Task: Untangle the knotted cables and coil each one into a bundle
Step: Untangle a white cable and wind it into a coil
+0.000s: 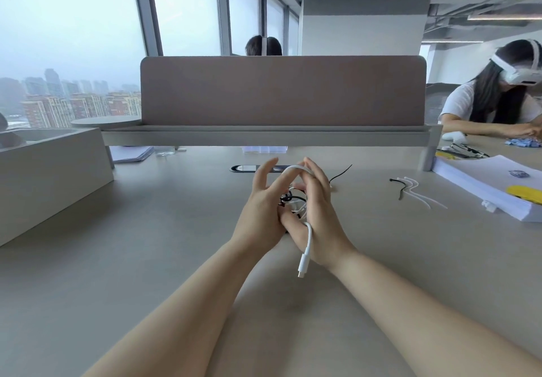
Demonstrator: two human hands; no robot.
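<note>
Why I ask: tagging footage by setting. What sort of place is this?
Probably an open-plan office: a shared desk with a divider panel, windows over city towers, another person seated nearby.

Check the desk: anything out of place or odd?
Nothing spilled or damaged. Cables at the right hand are a black-and-white tangle, with a white plug dangling below. Loose ties lie scattered on the desk, right side.

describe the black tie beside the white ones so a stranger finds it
On the grey desk, look left of the paper stack at the right. Thin white ties lie there; the black tie, leftmost, is the only dark one.
</note>
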